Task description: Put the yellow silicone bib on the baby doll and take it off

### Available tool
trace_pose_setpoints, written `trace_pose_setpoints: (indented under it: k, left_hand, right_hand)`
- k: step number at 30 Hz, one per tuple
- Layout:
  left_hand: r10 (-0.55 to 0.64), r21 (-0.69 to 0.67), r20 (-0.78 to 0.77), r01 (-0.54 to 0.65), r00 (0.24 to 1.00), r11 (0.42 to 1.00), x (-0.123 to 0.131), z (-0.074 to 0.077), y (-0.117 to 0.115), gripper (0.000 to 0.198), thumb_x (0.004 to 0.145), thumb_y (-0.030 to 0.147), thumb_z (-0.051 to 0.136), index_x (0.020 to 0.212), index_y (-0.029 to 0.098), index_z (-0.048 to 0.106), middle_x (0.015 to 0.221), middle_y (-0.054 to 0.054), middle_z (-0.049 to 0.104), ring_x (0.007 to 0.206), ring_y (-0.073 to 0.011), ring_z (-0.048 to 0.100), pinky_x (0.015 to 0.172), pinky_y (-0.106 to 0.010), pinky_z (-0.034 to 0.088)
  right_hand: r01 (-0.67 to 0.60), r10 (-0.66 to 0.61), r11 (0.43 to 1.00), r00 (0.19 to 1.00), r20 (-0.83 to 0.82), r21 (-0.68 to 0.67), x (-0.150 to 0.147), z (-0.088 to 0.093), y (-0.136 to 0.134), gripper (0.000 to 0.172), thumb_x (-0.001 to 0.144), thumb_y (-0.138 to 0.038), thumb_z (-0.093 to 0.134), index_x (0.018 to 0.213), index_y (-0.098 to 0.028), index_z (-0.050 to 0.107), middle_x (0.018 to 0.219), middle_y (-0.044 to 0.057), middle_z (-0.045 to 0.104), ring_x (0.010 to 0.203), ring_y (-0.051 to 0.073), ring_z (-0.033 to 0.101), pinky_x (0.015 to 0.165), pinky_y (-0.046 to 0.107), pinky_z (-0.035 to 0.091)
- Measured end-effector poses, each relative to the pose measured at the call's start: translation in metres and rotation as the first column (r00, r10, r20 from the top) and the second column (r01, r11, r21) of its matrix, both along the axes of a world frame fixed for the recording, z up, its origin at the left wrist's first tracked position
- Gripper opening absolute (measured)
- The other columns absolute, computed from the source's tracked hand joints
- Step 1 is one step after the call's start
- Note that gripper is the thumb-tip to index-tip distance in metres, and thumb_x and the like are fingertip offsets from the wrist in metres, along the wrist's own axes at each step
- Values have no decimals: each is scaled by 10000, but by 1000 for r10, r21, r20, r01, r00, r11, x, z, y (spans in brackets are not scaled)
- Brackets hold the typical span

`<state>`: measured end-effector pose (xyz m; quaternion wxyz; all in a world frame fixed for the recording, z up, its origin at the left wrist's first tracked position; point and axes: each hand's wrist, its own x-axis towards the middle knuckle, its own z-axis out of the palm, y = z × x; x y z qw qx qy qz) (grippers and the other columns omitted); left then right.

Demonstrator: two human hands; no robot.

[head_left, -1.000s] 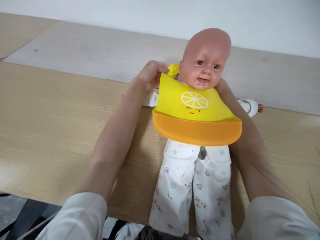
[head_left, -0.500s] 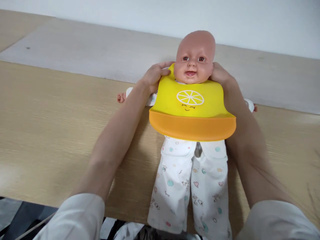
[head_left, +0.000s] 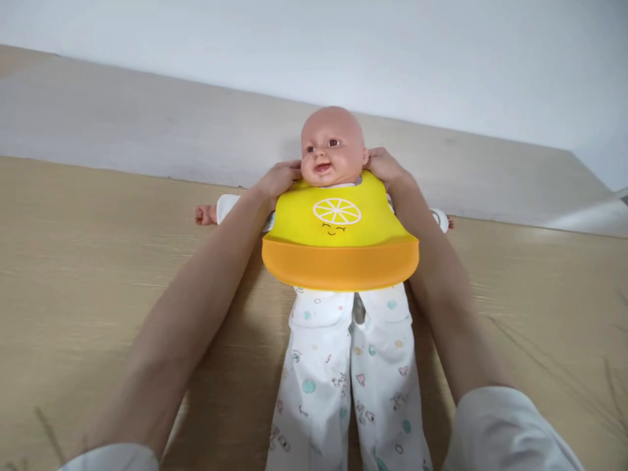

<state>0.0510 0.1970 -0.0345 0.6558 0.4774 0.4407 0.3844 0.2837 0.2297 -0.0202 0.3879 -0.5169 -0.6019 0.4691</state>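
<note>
Bib (head_left: 338,229), laid over the chest of a doll (head_left: 334,140) on a wood-grained table (head_left: 108,261): beyond patterned white cloth trousers (head_left: 314,353) came a curved orange pocket (head_left: 340,267), its interior hidden, then a smooth yellow front with citrus-slice print. Left hand (head_left: 282,180) and right hand (head_left: 386,166) flanked the doll's neck near the bib's upper ends, fingers bent, tips concealed, any grip impossible to tell. Behind: flat grey panel (head_left: 147,118), plain pale wall (head_left: 441,52).
</note>
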Motion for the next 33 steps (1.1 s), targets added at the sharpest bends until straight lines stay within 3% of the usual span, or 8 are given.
trace_pose_setpoints:
  k: [3, 6, 12, 15, 19, 27, 33]
  left_hand:
    - [-16, 31, 138, 12, 990, 999, 0, 3, -1, 315, 782, 189, 617, 1082, 282, 635, 809, 40, 750, 961, -194, 680, 888, -298, 505]
    - [-4, 125, 212, -22, 977, 992, 4, 3, 0, 308, 833, 222, 599, 1136, 279, 599, 918, 30, 756, 1021, -168, 678, 900, -258, 511]
    - [-11, 157, 236, -27, 972, 987, 8, 4, -4, 287, 921, 330, 543, 1182, 219, 589, 1033, -49, 743, 1052, -172, 686, 924, -279, 527]
    - [30, 162, 218, -67, 975, 985, 10, 8, -10, 388, 902, 391, 605, 1249, 220, 584, 1085, -66, 744, 1112, -220, 670, 989, -338, 521]
    - [-42, 108, 298, 10, 954, 994, 11, 5, -9, 422, 878, 375, 638, 1247, 170, 621, 1140, -98, 737, 1172, -303, 645, 1052, -432, 505]
    - [-39, 83, 358, 10, 933, 996, 12, -2, -3, 324, 885, 296, 639, 1171, 146, 664, 1078, -98, 755, 1162, -306, 650, 1037, -434, 515]
    - [-9, 18, 362, 2, 932, 1000, 15, 3, -7, 385, 923, 376, 594, 1211, 129, 655, 1086, -120, 753, 1147, -319, 655, 1028, -468, 519]
  right_hand:
    - [-24, 27, 999, 992, -125, 28, -3, -4, -1, 190, 794, -319, 640, 723, -143, 631, 730, 18, 662, 666, 126, 620, 633, 242, 544]
    - [-21, 26, 999, 990, -140, 34, -5, -4, -2, 209, 772, -351, 661, 734, -148, 629, 758, 27, 665, 717, 139, 623, 653, 247, 555]
    - [23, -50, 987, 985, 165, 158, 1, 15, 3, 100, 695, -159, 674, 639, -109, 608, 671, 18, 603, 657, 101, 502, 559, 197, 473]
    - [34, -69, 978, 984, 162, 207, 6, 24, 6, 148, 710, -174, 692, 622, -106, 594, 613, -7, 555, 627, 79, 486, 541, 168, 464]
    - [-80, 80, 992, 997, 12, 102, 10, 34, 0, 125, 750, -212, 700, 711, -108, 642, 640, -5, 603, 622, 83, 552, 560, 169, 496]
    - [-245, 245, 969, 963, -112, 10, 25, 57, -18, 90, 714, -175, 723, 729, -110, 661, 692, 18, 656, 685, 128, 645, 630, 190, 533]
    - [-413, 409, 910, 879, -245, 39, 36, 45, -18, 391, 633, -345, 859, 899, -104, 704, 789, 36, 700, 723, 150, 671, 689, 225, 552]
